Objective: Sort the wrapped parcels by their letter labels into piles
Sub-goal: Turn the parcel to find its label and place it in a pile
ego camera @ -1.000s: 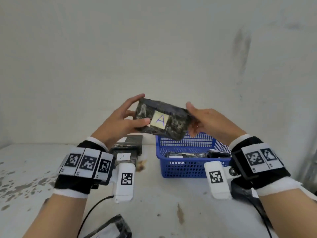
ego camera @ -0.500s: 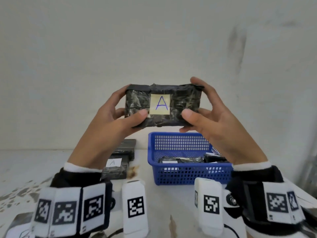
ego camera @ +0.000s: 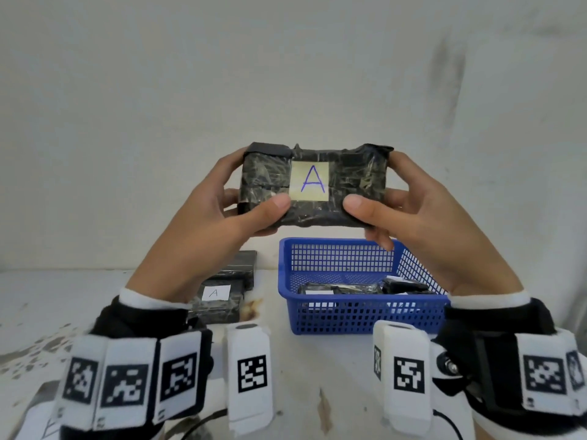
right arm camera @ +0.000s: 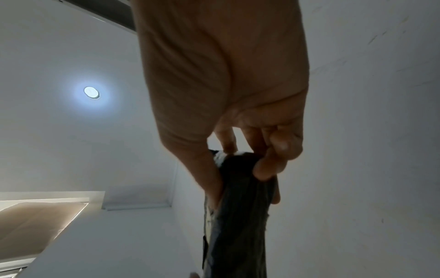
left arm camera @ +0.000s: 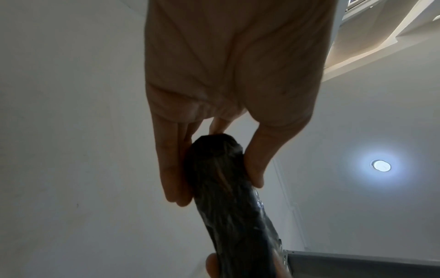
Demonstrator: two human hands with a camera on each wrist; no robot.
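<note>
A black wrapped parcel with a yellow label marked A is held up level in front of the wall, label facing me. My left hand grips its left end, thumb on the front. My right hand grips its right end the same way. The left wrist view shows the parcel edge-on between thumb and fingers of the left hand. In the right wrist view the parcel is pinched by the right hand. A pile of black parcels, the top one labelled A, lies on the table below my left hand.
A blue mesh basket holding several more black parcels stands on the white table, right of the A pile. Another parcel's white label peeks in at the bottom left corner. A plain wall stands close behind.
Both hands have lifted the parcel higher and turned it from tilted to level, label squarely facing me. The right thumb came round onto the front.
</note>
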